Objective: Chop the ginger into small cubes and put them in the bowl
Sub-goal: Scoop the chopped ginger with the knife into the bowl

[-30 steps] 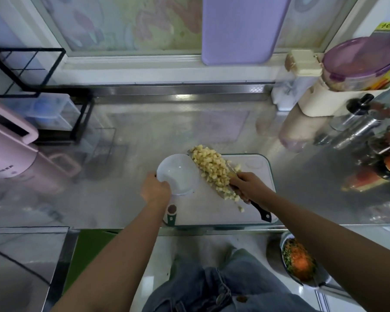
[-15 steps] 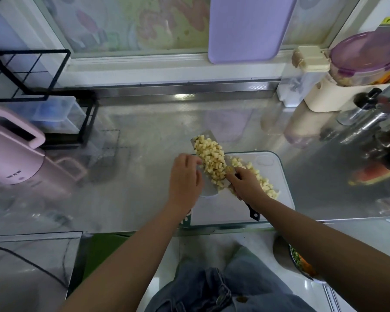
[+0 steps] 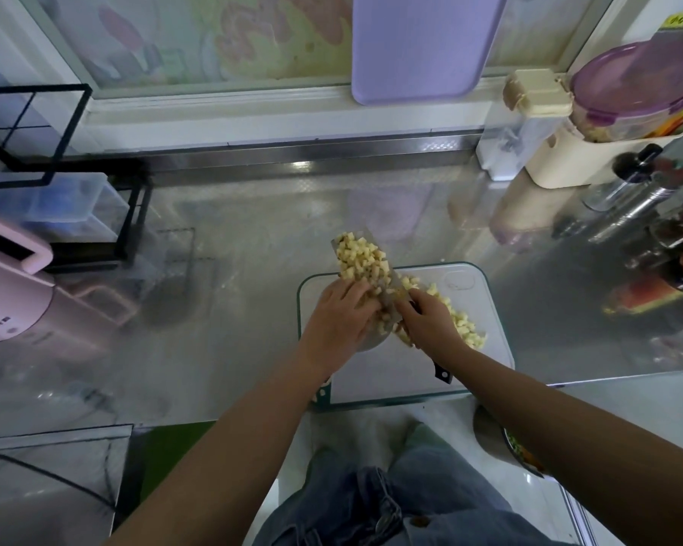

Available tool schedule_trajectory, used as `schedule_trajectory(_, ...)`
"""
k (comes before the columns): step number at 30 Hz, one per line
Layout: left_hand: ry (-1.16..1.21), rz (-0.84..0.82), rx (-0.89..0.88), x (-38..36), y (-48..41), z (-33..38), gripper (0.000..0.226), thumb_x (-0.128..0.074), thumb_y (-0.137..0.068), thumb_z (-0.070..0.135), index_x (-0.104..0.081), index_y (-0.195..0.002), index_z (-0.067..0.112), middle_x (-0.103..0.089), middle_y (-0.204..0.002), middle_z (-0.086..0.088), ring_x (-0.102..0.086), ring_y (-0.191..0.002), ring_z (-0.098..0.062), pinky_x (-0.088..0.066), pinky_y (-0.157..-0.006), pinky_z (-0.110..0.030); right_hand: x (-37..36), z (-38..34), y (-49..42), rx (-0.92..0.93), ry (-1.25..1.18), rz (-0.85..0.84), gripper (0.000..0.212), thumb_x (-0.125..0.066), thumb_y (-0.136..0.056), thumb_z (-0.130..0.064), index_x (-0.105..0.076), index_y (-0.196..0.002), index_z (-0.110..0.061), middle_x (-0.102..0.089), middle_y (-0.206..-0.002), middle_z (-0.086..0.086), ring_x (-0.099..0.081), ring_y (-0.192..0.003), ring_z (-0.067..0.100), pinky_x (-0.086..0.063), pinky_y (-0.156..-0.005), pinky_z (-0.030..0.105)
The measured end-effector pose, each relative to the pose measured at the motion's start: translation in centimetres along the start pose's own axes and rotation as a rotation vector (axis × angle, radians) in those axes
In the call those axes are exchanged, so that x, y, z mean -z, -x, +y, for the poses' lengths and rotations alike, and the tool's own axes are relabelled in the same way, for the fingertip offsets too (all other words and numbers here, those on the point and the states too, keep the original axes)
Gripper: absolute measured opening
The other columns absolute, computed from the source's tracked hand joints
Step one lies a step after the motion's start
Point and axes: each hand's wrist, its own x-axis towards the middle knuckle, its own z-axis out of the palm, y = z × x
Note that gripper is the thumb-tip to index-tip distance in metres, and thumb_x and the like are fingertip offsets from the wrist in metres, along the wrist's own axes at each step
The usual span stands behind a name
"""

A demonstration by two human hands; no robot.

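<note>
Pale ginger cubes (image 3: 361, 258) lie heaped on the knife (image 3: 390, 296), just beyond our fingertips. Our left hand (image 3: 338, 315) has left the rim of the bowl (image 3: 366, 344) and now sweeps with straight fingers, while our right hand (image 3: 430, 321) grips the handle. We judge that cubes are starting to drop in.
</note>
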Motion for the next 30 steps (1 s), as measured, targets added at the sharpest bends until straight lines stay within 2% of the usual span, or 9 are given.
schedule_trajectory(3,0.005,0.027,0.026,-0.5,1.0,-0.5,0.031,-0.076,-0.075,0.016,-0.068,-0.104,0.01,-0.062,-0.116,-0.012,-0.058,-0.112,-0.033,-0.047,-0.097,-0.043,0.2,0.1,-0.2,-0.011,0.011,0.021,0.03,-0.048,-0.097,-0.026,-0.06,-0.09,0.0,-0.062,-0.08,0.024,-0.053,-0.066,0.027,-0.051,-0.065,0.044)
schedule_trajectory(8,0.058,0.102,0.009,-0.2,-0.3,0.1,0.022,-0.07,-0.078,0.017,-0.063,-0.099,0.012,-0.059,-0.11,-0.009,-0.058,-0.1,-0.027,-0.053,-0.085,-0.038,0.3,0.1,-0.1,-0.006,0.025,0.022,0.029,-0.049,-0.096,-0.027,-0.058,-0.083,-0.003,-0.059,-0.071,0.017,-0.051,-0.061,0.023,-0.047,-0.06,0.038)
schedule_trajectory(11,0.023,0.13,0.003,0.0,-2.0,1.0,0.03,-0.062,-0.083,0.017,-0.063,-0.114,0.014,-0.057,-0.125,-0.01,-0.054,-0.115,-0.028,-0.048,-0.095,-0.039,0.3,0.1,0.3,0.022,0.044,0.002,0.024,-0.049,-0.096,-0.024,-0.059,-0.079,-0.009,-0.056,-0.063,0.002,-0.051,-0.058,0.019,-0.05,-0.06,0.039)
schedule_trajectory(13,0.016,0.12,0.029,0.1,-2.6,1.3,0.036,-0.059,-0.086,0.017,-0.06,-0.122,0.014,-0.054,-0.133,-0.01,-0.049,-0.124,-0.028,-0.042,-0.102,-0.04,0.4,0.1,0.3,0.019,0.04,0.001,0.024,-0.049,-0.096,-0.024,-0.058,-0.078,-0.01,-0.055,-0.061,0.0,-0.051,-0.057,0.019,-0.049,-0.059,0.037)
schedule_trajectory(19,0.036,0.019,0.055,-0.5,-0.9,0.7,0.03,-0.063,-0.085,0.016,-0.061,-0.115,0.012,-0.056,-0.122,-0.01,-0.054,-0.113,-0.028,-0.047,-0.097,-0.039,0.7,0.0,0.4,-0.018,0.012,-0.002,0.028,-0.05,-0.096,-0.025,-0.058,-0.08,-0.004,-0.054,-0.065,0.009,-0.05,-0.06,0.023,-0.044,-0.059,0.037)
schedule_trajectory(24,0.032,0.136,0.067,-0.4,-0.7,-0.1,0.023,-0.066,-0.081,0.017,-0.062,-0.103,0.015,-0.057,-0.11,-0.008,-0.057,-0.099,-0.027,-0.051,-0.084,-0.039,0.7,0.0,0.4,-0.006,0.01,-0.009,0.029,-0.049,-0.096,-0.024,-0.057,-0.084,0.001,-0.056,-0.072,0.021,-0.049,-0.062,0.025,-0.045,-0.061,0.038)
schedule_trajectory(25,0.022,0.178,0.094,-0.1,-1.3,-0.1,0.023,-0.064,-0.082,0.017,-0.062,-0.105,0.016,-0.057,-0.111,-0.008,-0.056,-0.101,-0.027,-0.05,-0.084,-0.04,0.7,0.0,0.4,-0.002,0.009,-0.013,0.029,-0.05,-0.096,-0.024,-0.057,-0.084,0.001,-0.055,-0.07,0.019,-0.049,-0.061,0.025,-0.043,-0.06,0.036)
schedule_trajectory(27,0.018,0.221,0.177,0.7,-2.9,-0.2,0.03,-0.058,-0.088,0.018,-0.06,-0.118,0.017,-0.053,-0.126,-0.01,-0.049,-0.118,-0.03,-0.044,-0.097,-0.046,0.8,0.0,0.4,0.0,0.004,-0.018,0.028,-0.05,-0.095,-0.023,-0.056,-0.082,0.0,-0.053,-0.067,0.014,-0.047,-0.059,0.023,-0.041,-0.059,0.035)
schedule_trajectory(30,0.088,0.136,0.27,1.1,-4.6,-0.8,0.042,-0.041,-0.099,0.021,-0.044,-0.141,0.019,-0.034,-0.151,-0.007,-0.025,-0.142,-0.029,-0.024,-0.115,-0.05,1.0,0.0,0.4,-0.004,-0.004,-0.02,0.026,-0.05,-0.094,-0.023,-0.056,-0.08,-0.002,-0.053,-0.064,0.01,-0.047,-0.058,0.021,-0.041,-0.057,0.033)
